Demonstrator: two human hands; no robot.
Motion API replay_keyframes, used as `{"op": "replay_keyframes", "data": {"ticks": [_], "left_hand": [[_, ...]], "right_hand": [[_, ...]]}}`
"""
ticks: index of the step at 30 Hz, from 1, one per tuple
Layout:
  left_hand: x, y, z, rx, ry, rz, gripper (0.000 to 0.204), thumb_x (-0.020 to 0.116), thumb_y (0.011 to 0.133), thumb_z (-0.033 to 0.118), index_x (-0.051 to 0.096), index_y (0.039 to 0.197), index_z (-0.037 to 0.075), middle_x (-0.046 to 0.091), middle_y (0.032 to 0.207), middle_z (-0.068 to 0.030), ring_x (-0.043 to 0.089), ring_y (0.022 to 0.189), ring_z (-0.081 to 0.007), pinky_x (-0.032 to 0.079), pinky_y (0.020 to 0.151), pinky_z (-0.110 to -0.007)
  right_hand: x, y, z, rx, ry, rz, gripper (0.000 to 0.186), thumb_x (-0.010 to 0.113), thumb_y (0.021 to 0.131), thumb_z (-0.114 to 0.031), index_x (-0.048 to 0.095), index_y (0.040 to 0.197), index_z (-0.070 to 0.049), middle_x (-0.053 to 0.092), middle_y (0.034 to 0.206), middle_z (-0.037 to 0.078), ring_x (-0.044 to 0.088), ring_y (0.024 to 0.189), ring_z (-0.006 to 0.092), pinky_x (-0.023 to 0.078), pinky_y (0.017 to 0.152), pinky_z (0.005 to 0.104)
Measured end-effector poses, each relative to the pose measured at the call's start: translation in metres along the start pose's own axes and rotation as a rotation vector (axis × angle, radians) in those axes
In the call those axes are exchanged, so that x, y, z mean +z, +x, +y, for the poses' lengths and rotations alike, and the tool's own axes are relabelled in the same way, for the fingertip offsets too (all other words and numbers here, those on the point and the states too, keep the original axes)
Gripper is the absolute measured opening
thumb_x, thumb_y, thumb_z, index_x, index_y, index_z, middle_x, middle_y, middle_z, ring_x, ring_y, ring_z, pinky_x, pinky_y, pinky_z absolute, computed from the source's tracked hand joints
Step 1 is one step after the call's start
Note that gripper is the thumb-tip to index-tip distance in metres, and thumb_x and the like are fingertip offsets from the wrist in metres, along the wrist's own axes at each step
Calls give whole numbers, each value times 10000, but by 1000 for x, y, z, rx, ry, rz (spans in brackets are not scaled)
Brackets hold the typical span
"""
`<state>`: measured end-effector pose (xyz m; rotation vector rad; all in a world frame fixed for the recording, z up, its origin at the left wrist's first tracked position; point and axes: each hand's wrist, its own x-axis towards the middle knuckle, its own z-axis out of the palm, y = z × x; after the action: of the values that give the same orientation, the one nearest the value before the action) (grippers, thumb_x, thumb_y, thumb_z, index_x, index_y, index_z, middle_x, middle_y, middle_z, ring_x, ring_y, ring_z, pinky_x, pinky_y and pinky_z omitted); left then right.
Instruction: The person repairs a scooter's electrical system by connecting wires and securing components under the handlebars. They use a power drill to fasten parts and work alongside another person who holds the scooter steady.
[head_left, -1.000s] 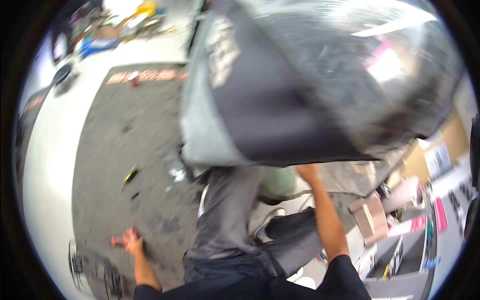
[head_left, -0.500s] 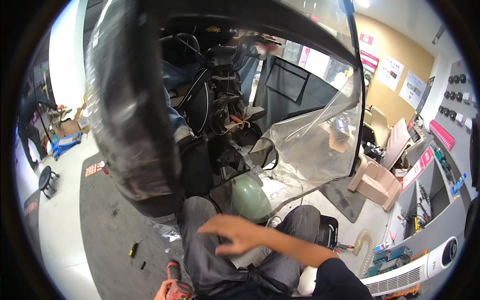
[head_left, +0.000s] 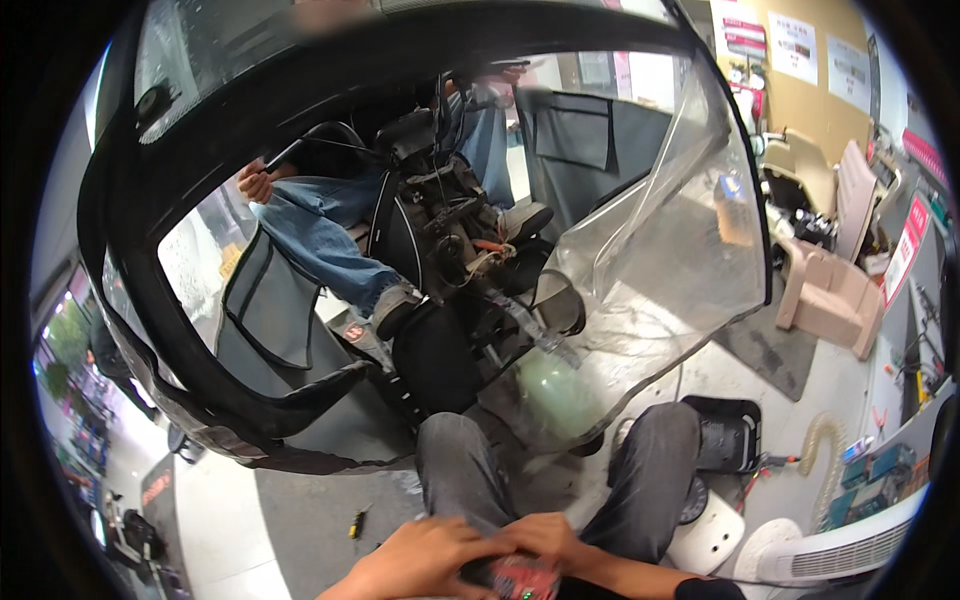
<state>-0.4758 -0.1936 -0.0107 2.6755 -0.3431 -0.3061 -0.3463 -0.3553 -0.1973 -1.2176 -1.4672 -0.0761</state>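
Low in front of my lap, both hands meet at a red-and-black cordless drill [head_left: 525, 578], whose lower part runs out of the picture. My left hand [head_left: 435, 558] is closed about its left side, the fingers smeared a little by motion. Curled over the tool's upper end is my right hand [head_left: 545, 540]; its fingertips are partly hidden. Ahead of my knees stands a scooter with its front opened up, bare wiring and frame parts [head_left: 470, 245] showing. Below them sits a pale green rounded fender [head_left: 560, 395], seen through clear plastic.
A black-edged rain cover [head_left: 300, 425] with a clear sheet [head_left: 670, 260] surrounds the scooter. Another person in jeans [head_left: 330, 235] sits inside it, a hand [head_left: 255, 182] at the left. A yellow-and-black screwdriver [head_left: 357, 524] lies on the mat; a white fan [head_left: 840, 550] stands at right.
My right hand has swung down from above my thigh to the drill. My left hand has brought the drill rightward to my lap. The view has turned left.
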Motion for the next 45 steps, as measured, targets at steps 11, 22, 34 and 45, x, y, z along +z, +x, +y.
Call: {"op": "replay_keyframes", "data": {"ticks": [11, 22, 34, 45], "left_hand": [[-24, 88, -2, 160, 188, 892, 213, 799, 724, 93, 720, 922, 105, 719, 1069, -27, 642, 1037, -247, 470, 951, -465], [-21, 157, -84, 310, 290, 710, 211, 748, 798, 115, 702, 1003, 102, 656, 913, -14, 632, 876, -215, 483, 876, -379], [0, 154, -130, 138, 36, 208, 142, 690, 853, 108, 703, 995, 99, 720, 860, -29, 694, 830, -267, 552, 803, -379], [-10, 171, -128, 251, 179, 413, 203, 804, 782, 190, 710, 938, 103, 660, 842, -17, 642, 856, -217, 523, 842, -349]], "right_hand": [[-55, -19, 0, 687, 424, 421, 314, 813, 849, -200, 709, 1124, -89, 735, 1077, 39, 693, 964, 216, 537, 816, 360], [-121, 44, 24, 481, -26, 199, 544, 928, 731, -162, 671, 1186, -9, 729, 1052, 88, 722, 883, 172, 566, 776, 297], [-108, 26, 56, 635, 121, 20, 268, 866, 809, -288, 786, 988, -105, 765, 949, 35, 723, 832, 229, 553, 752, 340], [-114, 11, 43, 1171, 631, 179, 197, 820, 865, -176, 692, 971, -71, 655, 708, -14, 554, 517, 76, 424, 460, 261]]}}
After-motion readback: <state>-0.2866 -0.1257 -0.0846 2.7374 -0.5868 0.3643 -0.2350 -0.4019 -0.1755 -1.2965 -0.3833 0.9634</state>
